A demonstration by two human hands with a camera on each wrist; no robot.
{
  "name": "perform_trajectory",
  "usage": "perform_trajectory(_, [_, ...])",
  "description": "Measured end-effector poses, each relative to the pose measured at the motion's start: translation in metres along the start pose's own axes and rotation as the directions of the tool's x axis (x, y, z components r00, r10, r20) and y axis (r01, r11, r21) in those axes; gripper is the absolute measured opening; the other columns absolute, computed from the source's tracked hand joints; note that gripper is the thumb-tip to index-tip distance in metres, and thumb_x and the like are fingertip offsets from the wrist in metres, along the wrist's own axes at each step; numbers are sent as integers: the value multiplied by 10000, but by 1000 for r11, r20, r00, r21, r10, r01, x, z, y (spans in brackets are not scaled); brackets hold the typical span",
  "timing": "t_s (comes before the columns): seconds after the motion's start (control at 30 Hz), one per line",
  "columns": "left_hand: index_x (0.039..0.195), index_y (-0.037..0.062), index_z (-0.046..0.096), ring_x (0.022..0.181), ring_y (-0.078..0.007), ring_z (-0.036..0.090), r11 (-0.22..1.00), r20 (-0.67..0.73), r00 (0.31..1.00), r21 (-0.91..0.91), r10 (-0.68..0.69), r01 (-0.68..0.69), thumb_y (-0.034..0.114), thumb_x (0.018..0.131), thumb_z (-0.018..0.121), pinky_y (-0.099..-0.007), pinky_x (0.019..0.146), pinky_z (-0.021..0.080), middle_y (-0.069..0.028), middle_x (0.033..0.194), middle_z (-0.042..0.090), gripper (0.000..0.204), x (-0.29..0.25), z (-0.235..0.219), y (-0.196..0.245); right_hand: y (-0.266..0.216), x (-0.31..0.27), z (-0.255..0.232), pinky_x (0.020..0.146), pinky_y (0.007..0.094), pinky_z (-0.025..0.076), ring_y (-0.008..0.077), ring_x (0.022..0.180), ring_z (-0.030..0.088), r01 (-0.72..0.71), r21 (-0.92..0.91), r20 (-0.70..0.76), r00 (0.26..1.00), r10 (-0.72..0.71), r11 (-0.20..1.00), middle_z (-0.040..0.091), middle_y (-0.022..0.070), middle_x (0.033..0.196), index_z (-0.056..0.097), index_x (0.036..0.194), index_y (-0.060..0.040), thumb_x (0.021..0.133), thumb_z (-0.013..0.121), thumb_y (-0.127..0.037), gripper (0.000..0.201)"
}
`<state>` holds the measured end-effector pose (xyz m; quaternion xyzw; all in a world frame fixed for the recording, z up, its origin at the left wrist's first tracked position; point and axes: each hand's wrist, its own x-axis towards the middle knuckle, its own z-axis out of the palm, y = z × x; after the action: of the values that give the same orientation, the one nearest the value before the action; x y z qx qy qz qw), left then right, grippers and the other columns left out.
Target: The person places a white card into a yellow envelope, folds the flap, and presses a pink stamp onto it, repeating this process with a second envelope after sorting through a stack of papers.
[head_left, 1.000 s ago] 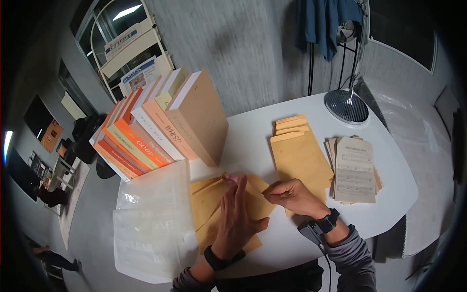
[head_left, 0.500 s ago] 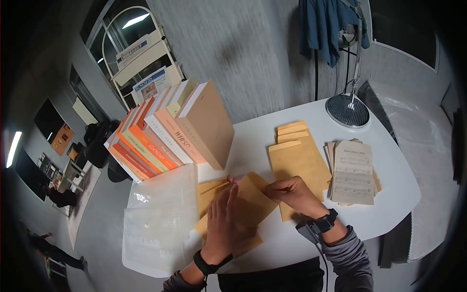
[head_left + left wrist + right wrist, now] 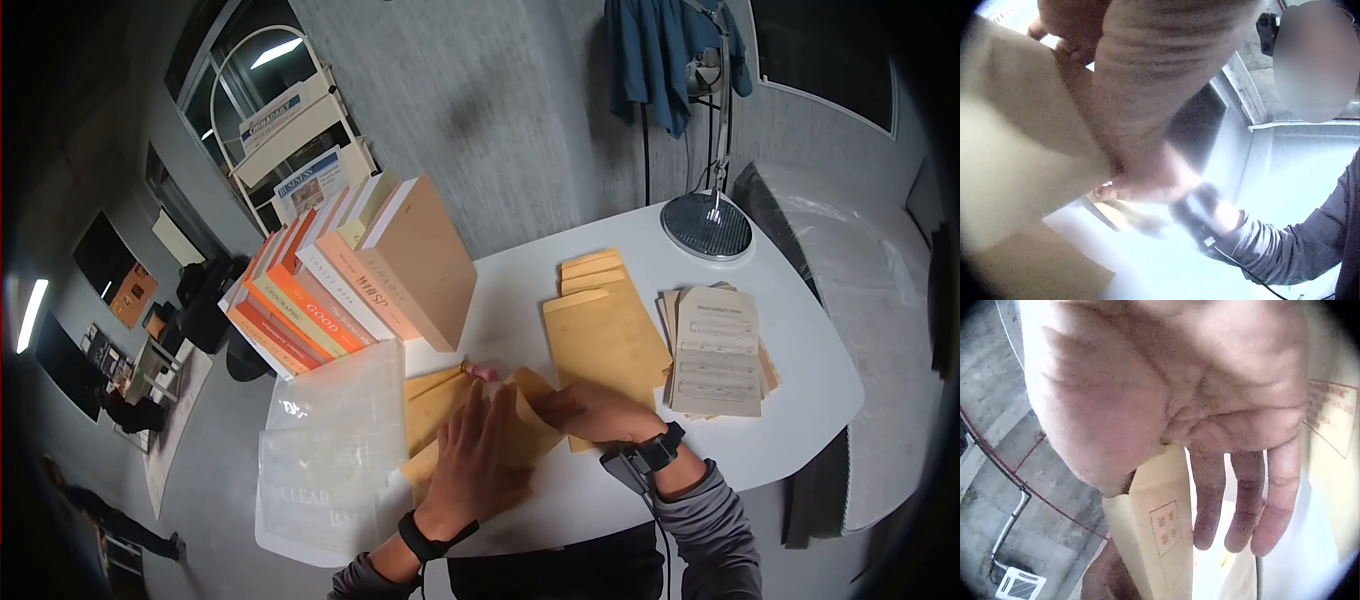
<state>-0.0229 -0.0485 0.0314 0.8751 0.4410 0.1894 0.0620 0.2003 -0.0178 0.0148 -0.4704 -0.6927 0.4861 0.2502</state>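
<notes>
A manila envelope (image 3: 535, 430) stands tilted between my hands, its upper edge raised off the table. My right hand (image 3: 600, 412) pinches its right edge; in the right wrist view the thumb side of the palm (image 3: 1110, 406) meets the paper, and three fingers (image 3: 1247, 506) extend past it. Fairly straight fingers of my left hand (image 3: 465, 455) lie against the envelope's left side. In the left wrist view the pale envelope (image 3: 1016, 137) fills the left part. More manila envelopes (image 3: 430, 405) lie beneath, near a small pink thing (image 3: 480, 373).
A fanned stack of manila envelopes (image 3: 605, 340) lies right of my hands, beside sheet music (image 3: 715, 350). The lamp base (image 3: 707, 225) stands behind. Upright books (image 3: 330, 280) rise at the back left, with clear plastic bags (image 3: 330, 470) in front of them.
The raised envelope has tilted up and folded inward between my hands. My left hand has swung slightly left, and my right hand has turned inward at the envelope's edge.
</notes>
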Motion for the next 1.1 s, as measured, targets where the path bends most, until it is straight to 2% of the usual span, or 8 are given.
perform_trajectory(0.13, [1544,54,237,1264,-404,422,991,-25,999,128,-28,31,329,604,876,-472,984,371,-266,1504,294,1170,2,1,0,14,9,9,842,266,498,117,903,639,225,203,-143,970,-199,953,720,60,1001,662,1234,-28,989,587,-124,273])
perform_trajectory(0.3, [1538,47,238,1265,-404,421,981,-109,987,141,-120,135,357,584,891,-483,938,391,-247,1509,278,1197,9,6,-2,20,19,20,745,265,514,108,836,632,236,638,-311,950,-35,733,708,84,934,685,1134,6,950,645,-108,220])
perform_trajectory(0.5, [1532,20,233,1264,-344,487,963,-62,980,-206,-191,175,166,701,838,-426,1008,437,-227,1459,387,1038,20,8,-16,22,18,21,694,226,500,63,791,609,270,533,-426,905,-22,801,705,35,885,705,1060,9,932,669,-90,166])
perform_trajectory(0.63, [1487,12,357,1208,-198,579,780,29,987,-609,-157,142,-76,852,634,-313,992,483,-146,1328,568,698,39,11,-53,20,19,24,625,197,458,39,723,581,319,529,-467,883,-44,787,701,2,841,720,1031,-2,924,674,-77,138])
perform_trajectory(0.73, [1377,67,528,992,-159,629,303,256,941,-899,-223,316,-5,883,660,-279,881,504,-69,1118,670,516,46,2,-52,27,26,31,562,187,394,20,652,521,412,408,-579,807,-117,815,685,-25,819,731,1030,-24,920,673,-66,132])
perform_trajectory(0.83, [1263,71,612,975,-103,613,231,398,872,-854,-285,466,-34,909,614,-232,838,491,-25,1108,669,369,47,-18,-50,27,25,32,545,189,344,7,625,458,391,396,-560,820,-119,831,662,-48,786,744,1028,-42,915,675,-62,133])
perform_trajectory(0.93, [1137,36,664,1008,-123,648,115,327,915,-926,-238,361,-66,932,548,-227,839,523,-58,1176,664,256,43,17,-88,24,23,30,548,186,321,-2,614,408,372,358,-514,844,-152,856,639,-61,754,752,1022,-41,907,685,-64,136])
perform_trajectory(1.1, [1024,30,696,997,-126,652,95,282,930,-946,-237,311,-43,944,547,-232,821,526,-43,1154,657,185,39,23,-95,14,18,25,637,187,430,21,712,546,328,402,-430,892,-140,855,702,-9,823,751,1002,-16,903,698,-56,119])
